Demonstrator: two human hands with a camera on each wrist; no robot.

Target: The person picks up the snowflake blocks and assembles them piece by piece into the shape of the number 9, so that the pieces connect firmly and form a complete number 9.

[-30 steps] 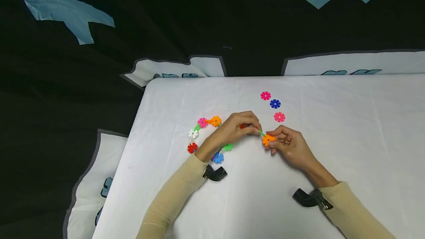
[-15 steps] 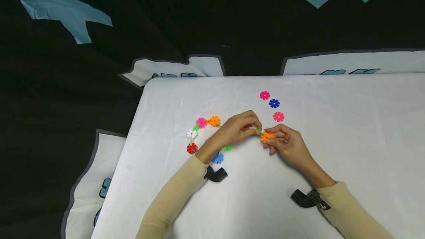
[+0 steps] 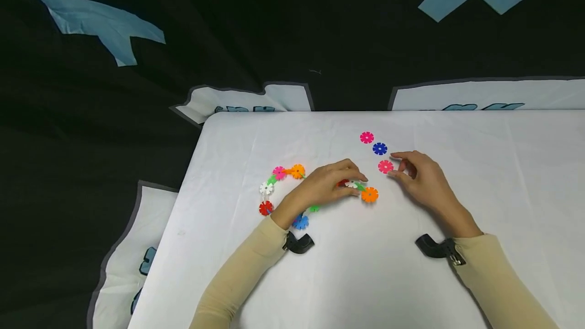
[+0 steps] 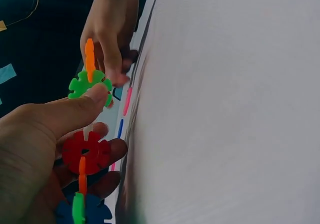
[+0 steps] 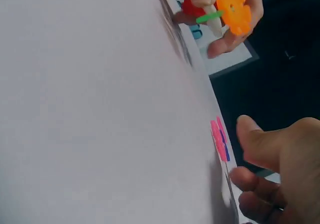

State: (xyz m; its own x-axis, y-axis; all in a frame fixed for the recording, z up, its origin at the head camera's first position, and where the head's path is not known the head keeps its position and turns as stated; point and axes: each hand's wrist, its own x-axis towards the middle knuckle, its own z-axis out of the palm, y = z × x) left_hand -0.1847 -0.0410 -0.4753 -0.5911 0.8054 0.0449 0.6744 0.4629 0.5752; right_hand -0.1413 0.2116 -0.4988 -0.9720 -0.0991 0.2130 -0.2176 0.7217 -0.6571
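My left hand holds the right end of a chain of slotted, flower-shaped plastic discs. In the left wrist view its thumb presses on a green disc, with the fingers behind. An orange disc forms the chain's end, slotted into the green one. A red disc lies against the left fingers. My right hand is just right of a loose pink disc, thumb and forefinger spread apart with nothing between them. The left hand and forearm hide part of the chain.
Behind the loose pink disc lie a dark blue disc and another pink disc. The white-covered table ends at a far edge before a black cloth. A black wrist mount sits on the right forearm.
The right hand has let go of the orange disc at the chain's end and moved right and away from me to the nearest loose pink disc. The left hand stays on the chain.
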